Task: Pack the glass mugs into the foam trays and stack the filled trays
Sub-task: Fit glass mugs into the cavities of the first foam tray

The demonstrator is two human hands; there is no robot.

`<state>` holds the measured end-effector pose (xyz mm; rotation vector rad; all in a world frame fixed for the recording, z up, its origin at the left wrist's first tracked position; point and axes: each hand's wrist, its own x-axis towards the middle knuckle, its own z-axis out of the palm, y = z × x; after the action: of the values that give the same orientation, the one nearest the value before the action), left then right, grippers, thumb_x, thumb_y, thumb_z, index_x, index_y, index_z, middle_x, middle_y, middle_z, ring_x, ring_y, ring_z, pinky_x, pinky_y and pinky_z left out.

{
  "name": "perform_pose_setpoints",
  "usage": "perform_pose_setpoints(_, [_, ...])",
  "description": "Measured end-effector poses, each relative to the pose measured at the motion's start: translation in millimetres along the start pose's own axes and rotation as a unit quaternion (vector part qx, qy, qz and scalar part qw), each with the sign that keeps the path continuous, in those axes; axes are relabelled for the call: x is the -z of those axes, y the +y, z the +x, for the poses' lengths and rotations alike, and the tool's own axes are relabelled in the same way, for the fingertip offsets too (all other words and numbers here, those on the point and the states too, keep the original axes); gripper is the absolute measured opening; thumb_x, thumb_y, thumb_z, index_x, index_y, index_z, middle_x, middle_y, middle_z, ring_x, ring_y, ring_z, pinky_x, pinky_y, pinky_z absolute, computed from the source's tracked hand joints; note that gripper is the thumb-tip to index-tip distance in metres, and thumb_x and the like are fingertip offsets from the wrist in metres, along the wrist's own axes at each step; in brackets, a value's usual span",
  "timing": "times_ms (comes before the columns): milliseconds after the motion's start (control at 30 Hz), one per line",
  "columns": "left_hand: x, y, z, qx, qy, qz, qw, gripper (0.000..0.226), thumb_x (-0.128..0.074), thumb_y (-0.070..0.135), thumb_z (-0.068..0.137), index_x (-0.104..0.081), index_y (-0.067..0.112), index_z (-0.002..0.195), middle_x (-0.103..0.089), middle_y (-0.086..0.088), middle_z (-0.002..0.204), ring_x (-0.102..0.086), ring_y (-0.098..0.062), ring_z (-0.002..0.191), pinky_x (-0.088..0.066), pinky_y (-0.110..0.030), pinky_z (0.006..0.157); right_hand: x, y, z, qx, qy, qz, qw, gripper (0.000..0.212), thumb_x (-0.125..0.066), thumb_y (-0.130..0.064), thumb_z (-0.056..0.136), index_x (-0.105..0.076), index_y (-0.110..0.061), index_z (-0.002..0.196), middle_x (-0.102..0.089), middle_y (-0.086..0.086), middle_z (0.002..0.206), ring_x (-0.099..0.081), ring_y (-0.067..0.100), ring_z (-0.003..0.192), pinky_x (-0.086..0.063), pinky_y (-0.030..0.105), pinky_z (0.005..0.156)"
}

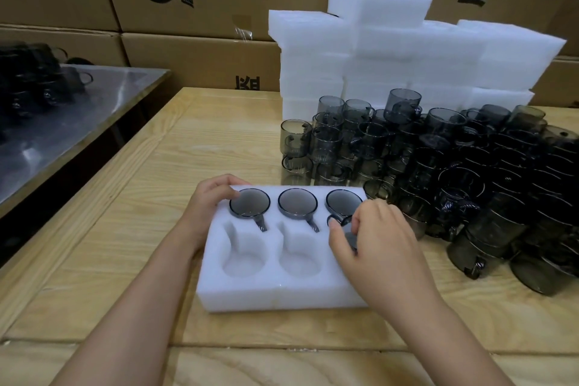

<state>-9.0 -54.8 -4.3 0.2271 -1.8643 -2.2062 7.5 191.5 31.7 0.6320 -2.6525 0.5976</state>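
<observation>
Three mugs (297, 202) are seated in one foam tray (272, 294), gripped by the left hand (216, 200); a fourth mug (338, 220) is pinched by the right hand (379, 244) at three o'clock.

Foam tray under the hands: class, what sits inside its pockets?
The foam tray's far row holds three grey glass mugs. The near left and middle pockets are empty. The right hand, gripping a fourth mug, covers the near right pocket, so its contents are hidden.

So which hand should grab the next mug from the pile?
Probably the right hand, once it releases its mug: the mug pile sits right beside it, while the left hand holds the foam tray opposite.
</observation>
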Motion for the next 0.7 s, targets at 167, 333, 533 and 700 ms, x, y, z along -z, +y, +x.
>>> perform_pose_setpoints(167, [0.9, -1.0, 0.6, 0.001, 0.002, 0.005, 1.000, 0.024, -0.050, 0.007, 0.057, -0.061, -0.003, 0.076, -0.065, -0.012, 0.071, -0.062, -0.022, 0.061, -0.050, -0.024, 0.054, -0.9, -5.6, -2.6, -0.014, -0.076, -0.111, 0.991, 0.053, -0.016, -0.050, 0.090, -0.039, -0.025, 0.131, -0.043, -0.002, 0.110, -0.039, 0.021, 0.103, -0.031, 0.034, 0.087])
perform_pose_setpoints(333, [0.0, -0.2, -0.2, 0.003, 0.004, 0.008, 1.000, 0.025, -0.050, 0.007, 0.057, -0.061, -0.003, 0.078, -0.065, -0.013, 0.072, -0.062, -0.023, 0.061, -0.050, -0.023, 0.054, -5.4, 0.6, -8.5, -0.023, -0.163, -0.081, 0.983, 0.071, -0.004, -0.055, 0.091, -0.001, -0.018, 0.151, -0.010, -0.002, 0.139, -0.002, 0.018, 0.140, -0.009, 0.034, 0.117])
perform_pose_setpoints(533, [-1.1, 0.6, -2.1, 0.005, 0.001, 0.000, 1.000, 0.027, -0.050, 0.008, 0.058, -0.060, -0.004, 0.081, -0.063, -0.015, 0.077, -0.061, -0.024, 0.061, -0.050, -0.024, 0.054, -6.0, 4.8, -5.6, -0.003, -0.201, -0.081, 0.976, 0.107, 0.021, -0.077, 0.059, 0.015, -0.021, 0.149, 0.034, -0.010, 0.147, 0.039, 0.017, 0.133, 0.021, 0.038, 0.113])
perform_pose_setpoints(700, [-0.9, 1.1, -1.1, 0.004, -0.001, 0.000, 1.000, 0.028, -0.050, 0.007, 0.057, -0.059, -0.004, 0.080, -0.064, -0.013, 0.074, -0.062, -0.022, 0.061, -0.050, -0.023, 0.052, 2.9, 15.1, 3.6, -0.057, -0.144, 0.109, 0.982, 0.097, -0.001, -0.077, 0.073, -0.013, -0.021, 0.151, 0.005, -0.008, 0.158, 0.015, 0.008, 0.142, 0.008, 0.024, 0.113])
